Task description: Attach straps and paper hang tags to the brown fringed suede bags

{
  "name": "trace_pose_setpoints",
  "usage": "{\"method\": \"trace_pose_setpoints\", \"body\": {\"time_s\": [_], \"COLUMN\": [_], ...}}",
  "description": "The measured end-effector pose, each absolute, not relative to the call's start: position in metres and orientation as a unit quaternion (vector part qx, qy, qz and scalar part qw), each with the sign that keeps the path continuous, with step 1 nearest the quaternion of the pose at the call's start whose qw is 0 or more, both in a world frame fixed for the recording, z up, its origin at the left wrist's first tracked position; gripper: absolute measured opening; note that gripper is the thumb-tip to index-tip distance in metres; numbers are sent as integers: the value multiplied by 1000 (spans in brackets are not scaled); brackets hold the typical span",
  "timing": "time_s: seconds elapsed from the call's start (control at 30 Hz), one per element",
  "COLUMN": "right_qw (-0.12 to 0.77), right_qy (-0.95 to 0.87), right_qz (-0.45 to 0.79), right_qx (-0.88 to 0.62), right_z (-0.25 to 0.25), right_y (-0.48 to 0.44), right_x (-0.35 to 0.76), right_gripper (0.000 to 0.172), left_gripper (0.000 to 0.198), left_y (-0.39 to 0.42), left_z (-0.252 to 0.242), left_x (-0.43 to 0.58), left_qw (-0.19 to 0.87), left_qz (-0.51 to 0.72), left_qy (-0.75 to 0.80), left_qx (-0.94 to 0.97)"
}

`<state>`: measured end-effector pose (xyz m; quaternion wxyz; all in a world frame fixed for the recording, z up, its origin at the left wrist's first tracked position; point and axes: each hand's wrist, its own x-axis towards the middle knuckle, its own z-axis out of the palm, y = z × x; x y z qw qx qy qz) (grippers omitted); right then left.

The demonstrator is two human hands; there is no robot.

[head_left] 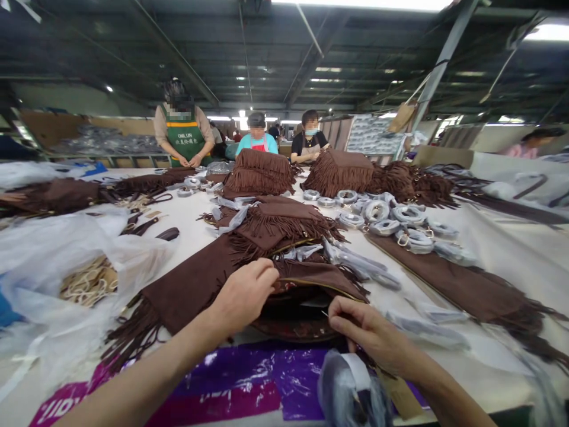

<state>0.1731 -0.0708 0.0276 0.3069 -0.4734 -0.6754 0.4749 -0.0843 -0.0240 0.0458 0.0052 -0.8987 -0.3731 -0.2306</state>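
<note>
A brown fringed bag (311, 276) lies in front of me with its zipped mouth gaping and its dark inside showing. My left hand (249, 290) has its fingers curled closed at the left edge of that opening, on the bag's rim. At the right end of the mouth, my right hand (364, 329) pinches thumb to fingers, and a thin white piece sticks out from the fingertips. Below the right wrist is a brown card (400, 394). Beside it sits a plastic-wrapped coil (355, 388). Purple and magenta printed plastic (231, 379) lies under the bag.
More fringed bags (260, 172) are piled ahead. Wrapped strap coils (376, 210) lie to the right, by a long brown fringed piece (462, 284). At left, a clear plastic bag (142, 249) holds tags with white cords (91, 281). Several co-workers are across the table (195, 222).
</note>
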Motion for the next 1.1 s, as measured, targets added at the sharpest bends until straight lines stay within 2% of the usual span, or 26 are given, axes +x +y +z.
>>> {"method": "trace_pose_setpoints", "body": {"time_s": [0.07,0.13,0.27,0.4,0.5,0.57,0.8,1.1], "right_qw": [305,302,294,308,306,288,245,263], "right_qy": [-673,-678,-672,-654,-688,-723,-761,-745], "right_qz": [480,475,441,373,302,250,196,177], "right_qx": [-472,-473,-517,-581,-584,-576,-568,-587], "right_z": [30,30,23,17,15,11,-6,-4], "right_y": [-71,-72,-72,-75,-78,-78,-74,-65], "right_x": [174,175,182,195,202,205,206,199], "right_gripper": [32,32,30,27,25,24,17,16], "left_gripper": [20,15,22,39,55,59,47,53], "left_y": [-42,-54,-43,-5,11,14,12,12], "left_z": [44,41,30,19,14,11,4,6], "left_x": [-71,-51,-7,13,14,14,28,40], "left_qw": [28,-3,-115,-228,-244,-254,-270,-258], "left_qz": [-194,-132,-59,-86,-135,-145,-123,-91], "left_qy": [-278,-232,-285,-317,-316,-315,-368,-434], "left_qx": [-940,-964,-950,-916,-907,-903,-881,-858]}}
